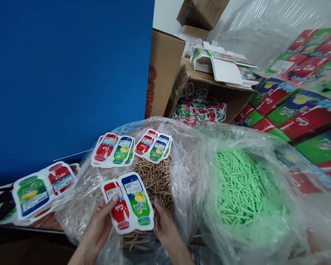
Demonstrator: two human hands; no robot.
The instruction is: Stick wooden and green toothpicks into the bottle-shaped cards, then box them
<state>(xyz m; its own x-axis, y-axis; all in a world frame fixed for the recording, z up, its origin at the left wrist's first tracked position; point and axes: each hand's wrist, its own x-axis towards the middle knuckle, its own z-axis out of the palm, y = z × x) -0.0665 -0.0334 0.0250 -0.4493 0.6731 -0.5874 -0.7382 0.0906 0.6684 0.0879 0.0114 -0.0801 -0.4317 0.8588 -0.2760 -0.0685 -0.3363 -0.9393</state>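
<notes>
My left hand (101, 221) pinches a bottle-shaped packet (128, 203) by its left side, thumb on the front. The packet has a red Cola half and a green and blue Sprite half. My right hand (166, 225) is beside the packet's right edge, its visible fingers stretched out; whether they touch the packet I cannot tell. Below and behind are thin brown sticks (158, 180) in a clear plastic bag (183, 184). Two small stacks of the same packets, a left stack (113, 150) and a right stack (153, 145), lie on the bag's far side.
More packets (42, 189) lie at the left. Bright green sticks (239, 187) fill another clear bag to the right. Behind stands an open carton (237, 99) of packets, with printed boxes (300, 117) stacked at the right. A blue panel (68, 77) rises at the back left.
</notes>
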